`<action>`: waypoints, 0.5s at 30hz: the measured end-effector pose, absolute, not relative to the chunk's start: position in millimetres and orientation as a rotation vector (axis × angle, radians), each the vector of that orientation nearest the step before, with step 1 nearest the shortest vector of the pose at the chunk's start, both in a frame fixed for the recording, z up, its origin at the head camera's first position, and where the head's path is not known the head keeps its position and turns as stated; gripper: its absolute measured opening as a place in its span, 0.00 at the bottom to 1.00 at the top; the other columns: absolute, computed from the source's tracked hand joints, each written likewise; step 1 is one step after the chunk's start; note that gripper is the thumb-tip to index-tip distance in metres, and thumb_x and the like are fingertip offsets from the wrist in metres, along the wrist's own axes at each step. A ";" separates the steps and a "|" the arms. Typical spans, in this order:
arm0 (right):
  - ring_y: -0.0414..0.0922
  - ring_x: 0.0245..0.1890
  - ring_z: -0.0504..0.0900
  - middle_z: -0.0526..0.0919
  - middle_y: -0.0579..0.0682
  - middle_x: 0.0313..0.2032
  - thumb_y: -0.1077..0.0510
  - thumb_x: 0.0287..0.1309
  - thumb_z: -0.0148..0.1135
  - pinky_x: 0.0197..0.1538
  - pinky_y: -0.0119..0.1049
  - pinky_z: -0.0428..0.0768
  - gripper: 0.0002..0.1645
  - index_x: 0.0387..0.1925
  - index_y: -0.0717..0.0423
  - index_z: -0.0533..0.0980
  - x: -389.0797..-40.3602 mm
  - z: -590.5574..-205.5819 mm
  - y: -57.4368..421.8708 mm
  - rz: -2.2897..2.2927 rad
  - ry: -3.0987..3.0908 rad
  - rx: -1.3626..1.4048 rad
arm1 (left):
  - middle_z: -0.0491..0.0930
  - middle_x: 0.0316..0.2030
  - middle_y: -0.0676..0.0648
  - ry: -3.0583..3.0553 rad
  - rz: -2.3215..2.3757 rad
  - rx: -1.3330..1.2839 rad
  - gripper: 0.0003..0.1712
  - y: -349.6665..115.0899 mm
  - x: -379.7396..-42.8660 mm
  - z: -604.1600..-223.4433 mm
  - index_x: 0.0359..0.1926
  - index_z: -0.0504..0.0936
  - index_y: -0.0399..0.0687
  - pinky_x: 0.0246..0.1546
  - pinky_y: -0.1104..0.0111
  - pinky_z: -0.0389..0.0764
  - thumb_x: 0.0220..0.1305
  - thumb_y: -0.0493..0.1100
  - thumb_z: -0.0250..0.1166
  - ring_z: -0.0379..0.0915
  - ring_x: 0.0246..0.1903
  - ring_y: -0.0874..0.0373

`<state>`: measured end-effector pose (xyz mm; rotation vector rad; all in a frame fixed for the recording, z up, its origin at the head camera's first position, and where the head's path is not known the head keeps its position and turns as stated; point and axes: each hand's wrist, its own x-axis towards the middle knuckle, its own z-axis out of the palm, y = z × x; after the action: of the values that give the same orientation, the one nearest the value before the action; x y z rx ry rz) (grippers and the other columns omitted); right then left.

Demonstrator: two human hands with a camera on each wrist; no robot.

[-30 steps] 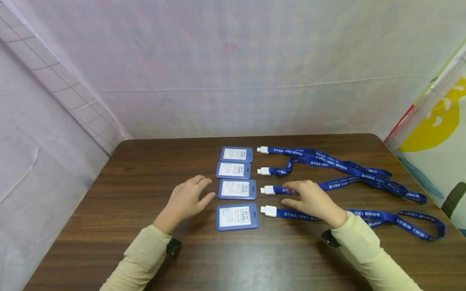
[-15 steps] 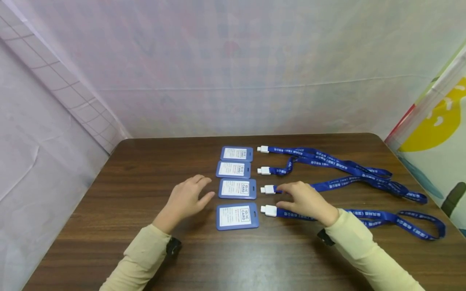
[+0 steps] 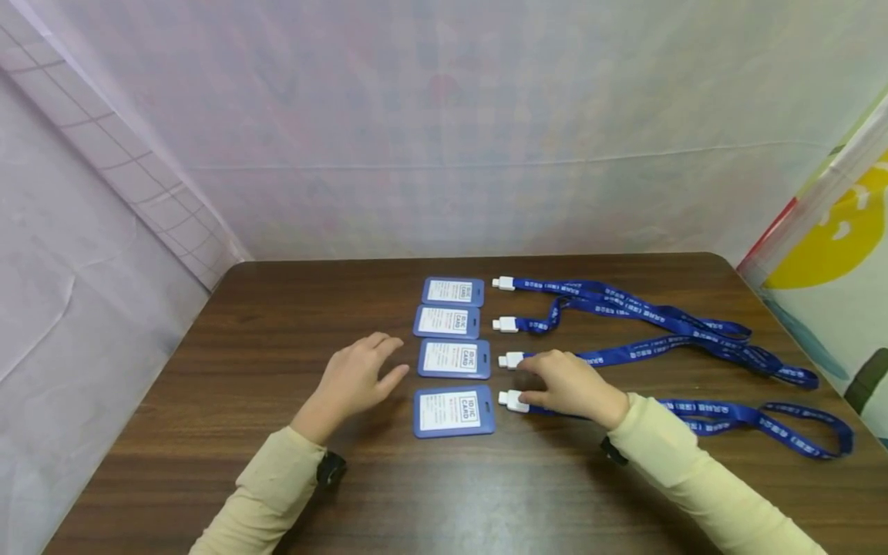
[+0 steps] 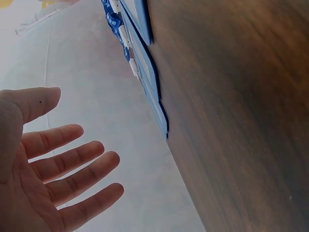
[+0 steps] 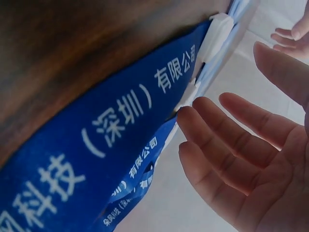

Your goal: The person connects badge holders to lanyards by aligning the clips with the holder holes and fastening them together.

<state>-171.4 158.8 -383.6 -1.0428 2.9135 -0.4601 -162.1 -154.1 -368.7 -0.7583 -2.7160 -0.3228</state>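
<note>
Where behind right hand (image 3: 576,387), lanyards (image 3: 728,413) unclear.

Right hand (image 3: 574,387): shifted toward the desk's (image 3: 444,493) left edge. Fingers (image 3: 539,362): formerly farther along the blue straps (image 3: 655,349) toward the right edge, now at the two white clips (image 3: 513,401) farthest from the back edge; contact unclear.

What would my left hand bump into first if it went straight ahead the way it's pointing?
Probably the blue card holder second from the far end of the column. Depth is unclear, though: your left hand looks raised, so it might pass over.
</note>
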 end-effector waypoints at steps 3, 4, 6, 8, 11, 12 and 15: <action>0.43 0.28 0.79 0.83 0.49 0.31 0.49 0.45 0.70 0.31 0.38 0.78 0.19 0.37 0.57 0.80 -172.1 -384.9 155.4 -0.422 2.894 -1.078 | 0.80 0.41 0.42 -2.718 -0.320 -0.756 0.21 -154.6 -161.7 -368.6 0.46 0.79 0.39 0.33 0.60 0.80 0.56 0.49 0.65 0.78 0.38 0.49; 0.41 0.27 0.78 0.82 0.47 0.30 0.49 0.45 0.70 0.30 0.37 0.77 0.18 0.36 0.56 0.80 -172.1 -385.0 154.3 -0.414 2.884 -1.088 | 0.80 0.41 0.42 -2.717 -0.320 -0.758 0.21 -154.5 -161.7 -368.6 0.46 0.79 0.39 0.33 0.60 0.80 0.56 0.49 0.65 0.78 0.38 0.49; 0.39 0.26 0.76 0.81 0.46 0.28 0.48 0.45 0.70 0.29 0.36 0.76 0.17 0.35 0.54 0.80 -172.2 -385.5 151.9 -0.402 2.863 -1.099 | 0.80 0.41 0.42 -2.721 -0.322 -0.759 0.21 -154.6 -161.7 -368.4 0.46 0.79 0.38 0.33 0.60 0.80 0.56 0.49 0.65 0.78 0.38 0.49; 0.38 0.25 0.75 0.81 0.45 0.28 0.47 0.44 0.70 0.29 0.36 0.75 0.17 0.33 0.54 0.80 -172.4 -386.3 149.9 -0.383 2.849 -1.110 | 0.80 0.41 0.42 -2.723 -0.325 -0.761 0.21 -154.6 -161.6 -368.3 0.46 0.79 0.38 0.33 0.60 0.80 0.56 0.48 0.65 0.78 0.38 0.49; 0.39 0.27 0.76 0.82 0.45 0.28 0.46 0.42 0.71 0.30 0.36 0.76 0.18 0.33 0.53 0.81 -172.3 -388.1 147.9 -0.361 2.841 -1.136 | 0.80 0.41 0.42 -2.726 -0.328 -0.761 0.21 -154.5 -161.7 -368.3 0.46 0.79 0.38 0.34 0.60 0.80 0.56 0.48 0.65 0.78 0.38 0.49; 0.40 0.27 0.77 0.82 0.45 0.29 0.46 0.41 0.71 0.30 0.36 0.77 0.19 0.33 0.53 0.81 -172.4 -388.6 147.4 -0.354 2.841 -1.146 | 0.80 0.41 0.42 -2.727 -0.328 -0.761 0.21 -154.5 -161.8 -368.3 0.46 0.79 0.38 0.34 0.59 0.80 0.56 0.48 0.65 0.78 0.38 0.49; 0.41 0.28 0.78 0.82 0.45 0.29 0.45 0.40 0.72 0.31 0.37 0.77 0.20 0.33 0.53 0.81 -172.2 -390.1 146.2 -0.329 2.844 -1.168 | 0.79 0.42 0.42 -2.734 -0.323 -0.755 0.21 -154.4 -161.5 -367.7 0.46 0.79 0.38 0.34 0.59 0.80 0.56 0.49 0.65 0.78 0.39 0.49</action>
<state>-172.2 146.2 -390.1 -1.1679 2.8444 -0.3291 -161.5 -154.4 -367.7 -0.7554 -2.7341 -0.3233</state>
